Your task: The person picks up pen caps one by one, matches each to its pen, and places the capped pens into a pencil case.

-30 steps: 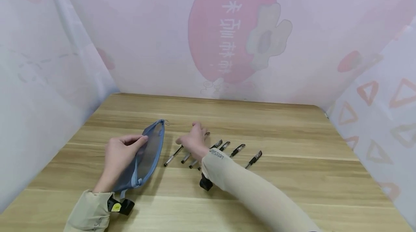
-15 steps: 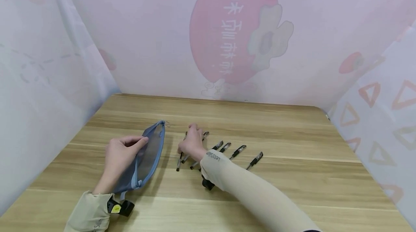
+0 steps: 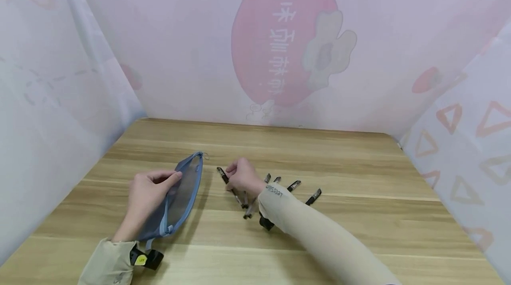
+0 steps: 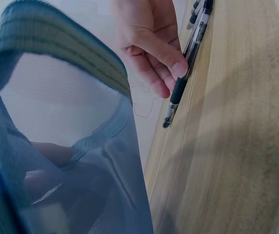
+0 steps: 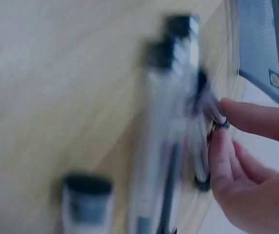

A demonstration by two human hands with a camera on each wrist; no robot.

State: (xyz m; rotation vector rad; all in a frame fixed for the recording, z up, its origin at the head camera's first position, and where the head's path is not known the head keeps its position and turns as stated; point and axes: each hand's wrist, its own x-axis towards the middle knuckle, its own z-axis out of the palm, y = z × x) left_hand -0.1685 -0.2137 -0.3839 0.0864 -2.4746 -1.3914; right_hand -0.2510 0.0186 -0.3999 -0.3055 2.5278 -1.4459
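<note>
Right of the pouch, in the grip: a black-and-clear pen (image 3: 224, 178), slanting so that its capped end lies nearer the pouch's far tip and its clear end points back toward the person.
Right hand (image 3: 244, 176): thumb and fingers clamped on that pen, just beside the pouch; whether the pen touches the wood cannot be told.
Pouch (image 3: 186, 189): blue and see-through, tilted up, its trimmed mouth gaping toward the pens.
Left hand (image 3: 149, 191): on the pouch's left edge, thumb and fingers together, pinching the fabric.
Farther right of the pouch: more pens (image 3: 294, 185), black-capped, partly behind the right hand and sleeve (image 3: 319, 231); the outermost lies well apart from the pouch.
Below the pouch: a black wrist camera (image 3: 145, 259) with a yellow label, on the beige left cuff (image 3: 109, 258).
Under the pouch: a wood-grain table (image 3: 339, 160).
Behind the pouch: a pale pink backdrop (image 3: 191, 54) printed with strawberries.
</note>
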